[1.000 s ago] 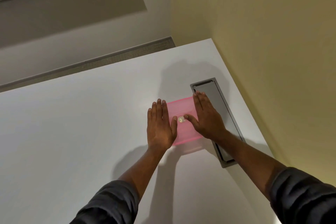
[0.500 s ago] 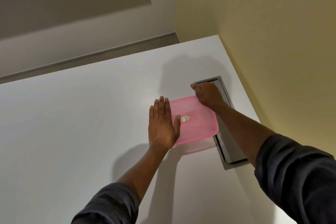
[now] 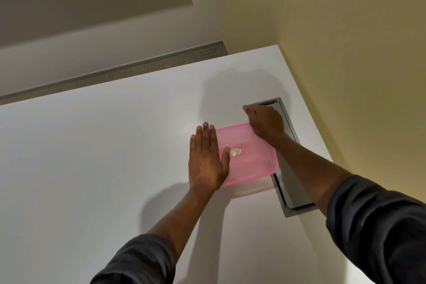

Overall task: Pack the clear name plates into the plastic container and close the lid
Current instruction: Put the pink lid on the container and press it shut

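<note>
I see the translucent pink plastic lid [image 3: 251, 157] lying on the container by the grey table hatch [image 3: 287, 163]. My left hand [image 3: 206, 159] lies flat on its left edge; my right hand [image 3: 265, 122], curled (holding nothing I can see), presses the far-right corner, so the near-right corner is closest to it.

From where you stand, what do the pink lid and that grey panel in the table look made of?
Pink lid: thin translucent plastic, glossy; light passes through. Grey panel: likely brushed metal with a matte sheen, though painted plastic is possible.
</note>
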### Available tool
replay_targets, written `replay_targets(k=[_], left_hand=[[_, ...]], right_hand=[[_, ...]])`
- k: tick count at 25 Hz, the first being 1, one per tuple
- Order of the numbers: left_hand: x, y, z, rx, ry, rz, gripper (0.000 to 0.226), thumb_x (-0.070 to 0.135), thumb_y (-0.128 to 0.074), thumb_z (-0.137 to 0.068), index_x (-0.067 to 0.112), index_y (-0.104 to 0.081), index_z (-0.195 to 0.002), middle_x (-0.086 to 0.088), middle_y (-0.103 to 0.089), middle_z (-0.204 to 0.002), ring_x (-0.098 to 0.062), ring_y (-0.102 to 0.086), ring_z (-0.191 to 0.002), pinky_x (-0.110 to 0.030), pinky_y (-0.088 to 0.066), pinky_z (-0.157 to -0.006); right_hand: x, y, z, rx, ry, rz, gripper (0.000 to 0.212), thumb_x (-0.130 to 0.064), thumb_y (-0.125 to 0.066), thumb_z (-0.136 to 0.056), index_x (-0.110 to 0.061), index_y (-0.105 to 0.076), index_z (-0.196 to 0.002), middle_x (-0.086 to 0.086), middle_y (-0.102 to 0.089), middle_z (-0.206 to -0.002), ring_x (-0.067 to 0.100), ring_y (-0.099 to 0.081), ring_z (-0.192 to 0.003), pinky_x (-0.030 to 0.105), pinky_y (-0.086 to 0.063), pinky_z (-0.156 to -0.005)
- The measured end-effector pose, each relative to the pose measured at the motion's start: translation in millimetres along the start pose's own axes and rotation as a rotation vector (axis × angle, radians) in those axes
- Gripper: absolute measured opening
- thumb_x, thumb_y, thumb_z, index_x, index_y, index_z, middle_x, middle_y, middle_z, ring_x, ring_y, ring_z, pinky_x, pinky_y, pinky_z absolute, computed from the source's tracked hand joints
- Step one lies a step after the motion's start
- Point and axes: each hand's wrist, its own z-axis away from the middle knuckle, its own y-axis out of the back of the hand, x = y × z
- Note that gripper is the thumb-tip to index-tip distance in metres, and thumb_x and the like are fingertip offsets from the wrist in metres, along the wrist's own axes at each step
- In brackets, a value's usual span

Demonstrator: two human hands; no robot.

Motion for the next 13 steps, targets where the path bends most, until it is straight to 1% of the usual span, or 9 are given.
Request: replay_targets(k=[2, 3, 4, 5, 6, 7, 9, 11, 13], left_hand=[[1.5, 0.3, 1.4, -0.002, 0.006, -0.006, 0.079, 0.055, -0.023, -0.111, 0.006, -0.016, -0.172, -0.014, -0.012, -0.182, -0.032, -0.009, -0.17, -0.05, -0.014, -0.137], [2.1, 0.6, 1.2, -0.008, 0.009, -0.006, 0.079, 0.056, -0.021, -0.111, 0.007, -0.015, -0.172, -0.013, -0.011, -0.182, -0.031, -0.009, -0.17, -0.05, -0.014, -0.137], [2.2, 1.5, 1.0, -0.018, 0.013, -0.006, 0.08, 0.057, -0.021, -0.11, 0.007, -0.014, -0.172, -0.013, -0.009, -0.182, -0.031, -0.008, -0.17, -0.05, -0.014, -0.138], [1.9, 1.5, 0.7, -0.028, 0.015, -0.009, 0.08, 0.057, -0.02, -0.11, 0.008, -0.012, -0.173, -0.012, -0.007, -0.182, -0.03, -0.006, -0.17, -0.049, -0.013, -0.138], [1.7, 1.1, 1.4, -0.025, 0.012, -0.008, 0.079, 0.056, -0.021, -0.111, 0.008, -0.011, -0.173, -0.011, -0.006, -0.182, -0.029, -0.006, -0.17, -0.049, -0.013, -0.138], [1.3, 0.4, 2.2, -0.017, 0.012, 0.002, 0.078, 0.054, -0.023, -0.111, 0.007, -0.012, -0.173, -0.011, -0.007, -0.182, -0.029, -0.007, -0.17, -0.048, -0.012, -0.138], [-0.9, -0.7, 3.3, 0.019, 0.003, 0.04, 0.073, 0.047, -0.029, -0.112, 0.005, -0.02, -0.171, -0.012, -0.015, -0.181, -0.029, -0.013, -0.169, -0.048, -0.015, -0.138], [-2.0, -3.5, 6.5, 0.066, -0.003, 0.087, 0.068, 0.041, -0.034, -0.113, 0.003, -0.027, -0.169, -0.014, -0.023, -0.179, -0.029, -0.018, -0.169, -0.049, -0.018, -0.137], [-3.4, -7.6, 5.8, 0.098, -0.016, 0.108, 0.066, 0.037, -0.035, -0.112, 0.002, -0.031, -0.167, -0.015, -0.026, -0.178, -0.029, -0.019, -0.168, -0.05, -0.019, -0.137]], right_hand=[[0.0, 2.6, 24.7, 0.098, 0.105, 0.039, 0.049, -0.054, -0.041, -0.108, -0.015, -0.066, -0.09, 0.007, -0.07, -0.089, 0.031, -0.068, -0.084, 0.034, -0.044, -0.066], [3.6, 1.8, 41.9, 0.105, 0.156, 0.049, 0.048, -0.055, -0.038, -0.109, -0.016, -0.065, -0.102, 0.006, -0.069, -0.098, 0.028, -0.068, -0.091, 0.034, -0.047, -0.069], [9.2, -0.4, 60.0, 0.089, 0.199, 0.048, 0.05, -0.058, -0.037, -0.109, -0.017, -0.063, -0.119, 0.006, -0.069, -0.114, 0.027, -0.068, -0.104, 0.035, -0.053, -0.076], [16.6, -3.9, 77.4, 0.065, 0.22, 0.038, 0.055, -0.059, -0.039, -0.108, -0.016, -0.055, -0.139, 0.008, -0.064, -0.135, 0.026, -0.064, -0.123, 0.037, -0.056, -0.09], [22.5, -5.9, 94.1, 0.044, 0.211, 0.021, 0.066, -0.06, -0.041, -0.107, -0.015, -0.041, -0.155, 0.01, -0.052, -0.155, 0.026, -0.054, -0.14, 0.037, -0.052, -0.104], [27.5, -8.6, 107.8, 0.031, 0.185, -0.003, 0.076, -0.063, -0.041, -0.106, -0.015, -0.028, -0.163, 0.01, -0.04, -0.166, 0.025, -0.044, -0.15, 0.037, -0.047, -0.11], [30.3, -10.3, 121.3, 0.028, 0.129, -0.042, 0.086, -0.071, -0.033, -0.103, -0.016, -0.018, -0.167, 0.007, -0.03, -0.172, 0.026, -0.039, -0.154, 0.039, -0.046, -0.113], [30.0, -11.0, 123.6, 0.047, 0.118, -0.053, 0.086, -0.073, -0.027, -0.102, -0.016, -0.019, -0.167, 0.007, -0.033, -0.17, 0.027, -0.043, -0.151, 0.042, -0.048, -0.114], [31.6, -12.7, 120.7, 0.06, 0.149, -0.046, 0.085, -0.071, -0.027, -0.103, -0.015, -0.021, -0.167, 0.008, -0.035, -0.17, 0.027, -0.043, -0.151, 0.044, -0.049, -0.116]])
